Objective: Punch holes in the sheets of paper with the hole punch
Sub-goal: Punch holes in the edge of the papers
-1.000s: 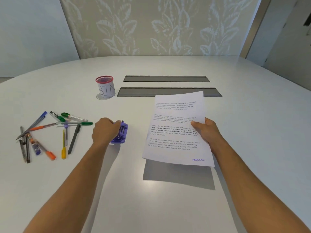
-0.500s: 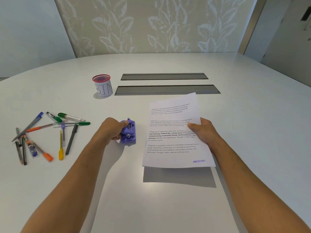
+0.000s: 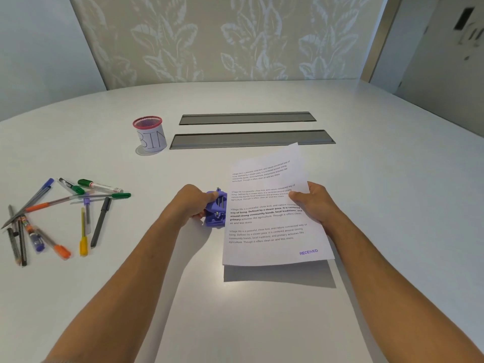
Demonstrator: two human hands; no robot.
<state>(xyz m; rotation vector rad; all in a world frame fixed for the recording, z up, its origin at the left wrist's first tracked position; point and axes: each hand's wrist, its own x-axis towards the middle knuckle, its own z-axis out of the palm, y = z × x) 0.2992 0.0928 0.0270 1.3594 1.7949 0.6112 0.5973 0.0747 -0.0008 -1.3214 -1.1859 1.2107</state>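
A small purple hole punch (image 3: 216,211) stands on the white table, gripped from the left by my left hand (image 3: 191,204). Its right side touches the left edge of a printed sheet of paper (image 3: 267,218). My right hand (image 3: 314,201) pinches the sheet's right edge and holds it lifted off the table, so it casts a shadow below. The sheet carries several text paragraphs and a purple "RECEIVED" stamp at its bottom right. Whether the paper's edge sits inside the punch slot I cannot tell.
Several pens and markers (image 3: 60,218) lie scattered at the left. A red-rimmed mesh cup labelled "BIN" (image 3: 150,134) stands behind the punch. Two grey recessed cable slots (image 3: 251,139) run across the table's middle.
My left hand has slid the hole punch to the right until it meets the paper's left edge. The sheet has tilted slightly and shifted a little toward the punch.
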